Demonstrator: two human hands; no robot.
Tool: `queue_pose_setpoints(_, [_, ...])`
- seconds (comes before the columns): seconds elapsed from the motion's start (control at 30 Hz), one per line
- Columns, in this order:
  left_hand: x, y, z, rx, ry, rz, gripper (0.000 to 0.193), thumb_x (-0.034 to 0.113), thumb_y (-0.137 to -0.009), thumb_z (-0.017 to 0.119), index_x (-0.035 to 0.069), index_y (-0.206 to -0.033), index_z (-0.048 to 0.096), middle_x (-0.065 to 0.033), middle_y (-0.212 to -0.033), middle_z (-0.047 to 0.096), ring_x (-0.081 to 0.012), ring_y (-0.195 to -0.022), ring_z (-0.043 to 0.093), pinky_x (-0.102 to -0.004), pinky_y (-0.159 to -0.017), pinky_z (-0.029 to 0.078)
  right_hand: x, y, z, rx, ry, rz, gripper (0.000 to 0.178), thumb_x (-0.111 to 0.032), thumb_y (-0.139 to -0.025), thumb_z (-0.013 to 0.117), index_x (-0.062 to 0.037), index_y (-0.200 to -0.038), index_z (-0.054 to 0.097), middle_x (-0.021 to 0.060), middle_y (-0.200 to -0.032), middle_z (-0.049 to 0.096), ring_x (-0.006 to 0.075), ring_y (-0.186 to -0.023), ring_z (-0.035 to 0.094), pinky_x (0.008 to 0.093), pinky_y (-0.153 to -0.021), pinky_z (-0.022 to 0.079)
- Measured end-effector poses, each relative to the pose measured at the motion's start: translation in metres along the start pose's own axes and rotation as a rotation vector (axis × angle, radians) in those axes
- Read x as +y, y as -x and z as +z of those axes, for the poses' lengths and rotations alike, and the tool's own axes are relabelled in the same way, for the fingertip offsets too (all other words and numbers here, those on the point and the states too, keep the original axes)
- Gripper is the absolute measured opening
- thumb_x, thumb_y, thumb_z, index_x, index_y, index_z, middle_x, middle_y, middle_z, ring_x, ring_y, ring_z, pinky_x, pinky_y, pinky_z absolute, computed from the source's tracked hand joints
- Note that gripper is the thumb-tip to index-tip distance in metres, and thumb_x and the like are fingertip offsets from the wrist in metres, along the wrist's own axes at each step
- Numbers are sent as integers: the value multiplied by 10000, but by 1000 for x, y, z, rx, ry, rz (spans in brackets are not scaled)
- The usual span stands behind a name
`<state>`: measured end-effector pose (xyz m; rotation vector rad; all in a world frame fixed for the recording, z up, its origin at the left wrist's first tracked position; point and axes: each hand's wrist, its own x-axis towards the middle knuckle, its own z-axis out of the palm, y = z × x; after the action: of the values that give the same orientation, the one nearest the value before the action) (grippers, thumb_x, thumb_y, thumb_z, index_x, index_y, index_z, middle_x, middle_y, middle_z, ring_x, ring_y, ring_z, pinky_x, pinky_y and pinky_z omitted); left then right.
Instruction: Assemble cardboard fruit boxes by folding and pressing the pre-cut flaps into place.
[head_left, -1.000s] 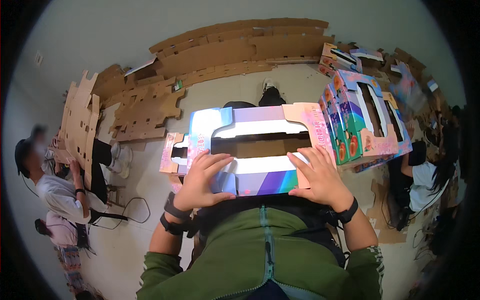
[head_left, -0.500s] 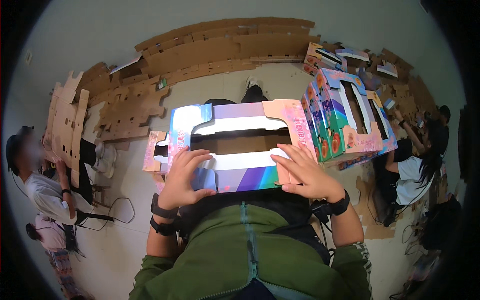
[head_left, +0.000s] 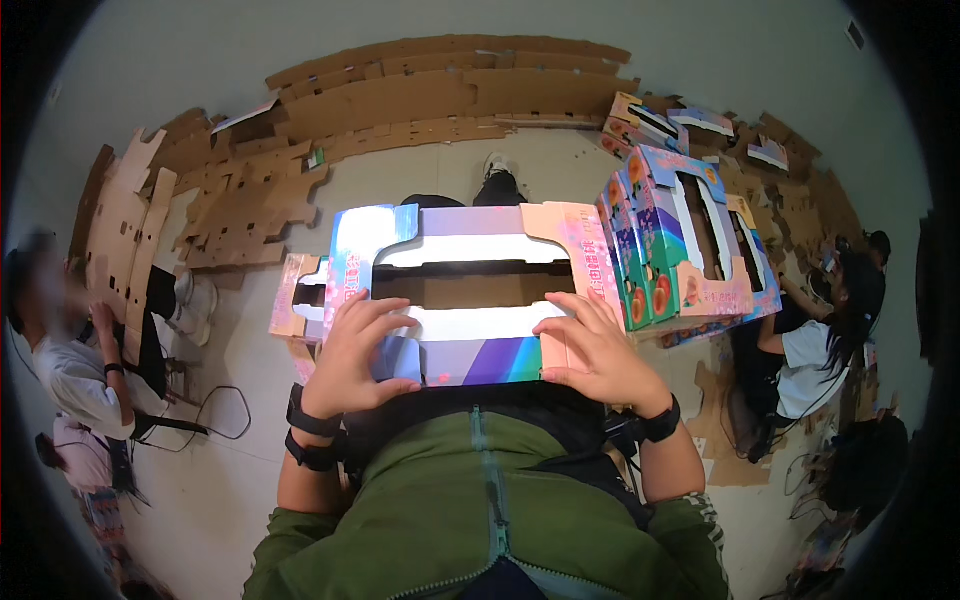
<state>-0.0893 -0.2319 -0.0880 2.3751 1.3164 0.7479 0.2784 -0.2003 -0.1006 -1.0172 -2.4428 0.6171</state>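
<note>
A colourful printed cardboard box (head_left: 470, 361) with a large cut-out window in its top is in front of my body. Brown cardboard shows inside the window. My left hand (head_left: 355, 350) grips the near left corner, its fingers bent over the top and its thumb along the near edge. At the near right corner my right hand (head_left: 597, 350) does likewise, fingers over the peach-coloured flap and thumb at the edge. Both hands touch the box's top; its underside is hidden. Another printed box (head_left: 295, 310) shows partly behind its left side.
Upright printed boxes (head_left: 655, 240) stand close on the right, with more boxes (head_left: 635, 125) behind. Flattened brown cardboard (head_left: 400, 105) lies along the far wall. One person (head_left: 75, 370) sits left beside a tall cardboard sheet (head_left: 125, 230); another person (head_left: 815, 350) works at the right.
The view has shifted slightly, so most things sit a little further left. Both hands stay on the same near corners of the box.
</note>
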Motion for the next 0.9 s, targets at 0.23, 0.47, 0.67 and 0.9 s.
queue_pose_setpoints(0.23, [-4, 2, 2, 9, 3, -7, 737, 399, -606, 919, 84, -1225, 671, -137, -1372, 615, -346, -1296, 539, -521, -1205, 284, -16, -4, 9, 27, 73, 44, 609, -317, -818, 806, -135, -1355, 584, 219, -1452, 466, 447, -1358, 441, 576, -1210, 263])
queue_pose_setpoints(0.47, [2, -2, 1, 81, 28, -24, 761, 307, -559, 929, 74, -1229, 651, -132, -1227, 677, -364, -1209, 587, -533, -1189, 319, -21, 3, 19, 68, 291, -22, 629, -317, -929, 691, -176, -1506, 485, 266, -1461, 437, 464, -1351, 443, 575, -1196, 289])
queue_pose_setpoints(0.67, [6, -3, 12, 68, -4, -160, 801, 319, -550, 939, 57, -1237, 622, -141, -1274, 650, -377, -1234, 556, -499, -1196, 304, 0, 2, 23, 90, 351, -27, 560, -284, -944, 672, -228, -1484, 534, 236, -1498, 466, 420, -1396, 431, 560, -1204, 274])
queue_pose_setpoints(0.9, [51, -40, 70, 36, -182, -151, 860, 522, -817, 790, -15, -1403, 462, -402, -1495, 356, -547, -1393, 361, -667, -1185, 185, 54, -59, 9, 300, 539, 158, 407, -176, -950, 636, -223, -1353, 653, 207, -1449, 536, 383, -1392, 452, 535, -1160, 319])
